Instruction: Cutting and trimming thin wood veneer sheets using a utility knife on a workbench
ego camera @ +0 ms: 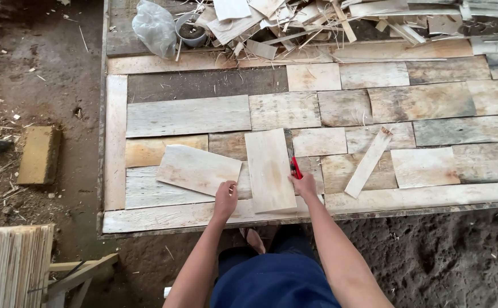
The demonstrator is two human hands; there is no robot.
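Observation:
A pale upright sheet of wood veneer (269, 169) lies on a large panel (115, 142) made of many patched veneer pieces. My left hand (225, 199) rests on the panel at the sheet's lower left edge, fingers curled down. My right hand (304, 183) sits at the sheet's right edge and grips a red utility knife (296, 168) with its tip against that edge. A second loose sheet (198, 169), tilted, lies just left of my left hand. A narrow loose strip (368, 162) lies slanted to the right.
Veneer offcuts (329, 20), a clear plastic bag (154, 25) and a small pot (191, 31) sit at the panel's far edge. A brick (39, 154) lies on the dirt floor at left. A stack of veneer sheets (10, 262) stands at bottom left.

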